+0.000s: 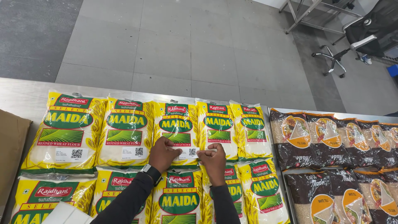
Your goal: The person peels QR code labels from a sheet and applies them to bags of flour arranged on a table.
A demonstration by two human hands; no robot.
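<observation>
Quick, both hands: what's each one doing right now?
Left hand: closed, pinching the white label on a flour bag.
Right hand: closed, pinching the same label.

We see a steel bench [25, 93] spanning the frame, yellow flour bags [124, 130] in two rows at centre, brown bags [327, 139] at right, a cardboard box [10, 145] at left.
</observation>
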